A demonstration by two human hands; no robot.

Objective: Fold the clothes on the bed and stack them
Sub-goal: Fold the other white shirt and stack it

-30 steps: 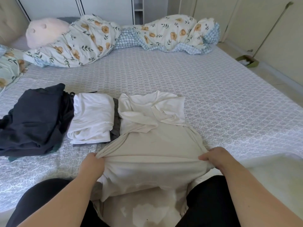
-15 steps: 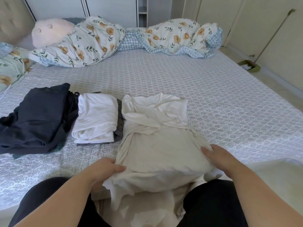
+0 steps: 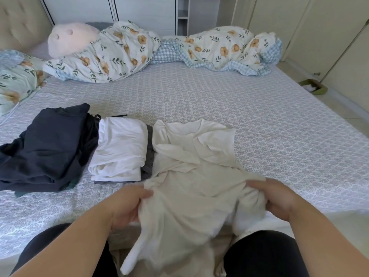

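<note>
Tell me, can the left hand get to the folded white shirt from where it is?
Probably yes. The left hand grips the cream shirt, and the folded white shirt lies just beyond it with nothing between. It would have to loosen its grip first.

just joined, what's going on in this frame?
A person is folding laundry on the bed. Both hands, left and right, grip the near end of a cream shirt that lies partly folded in front of them, its lower part hanging off the bed edge. To its left sit a folded white garment on something grey, and a dark navy pile. The shirt isn't stacked yet.
</note>
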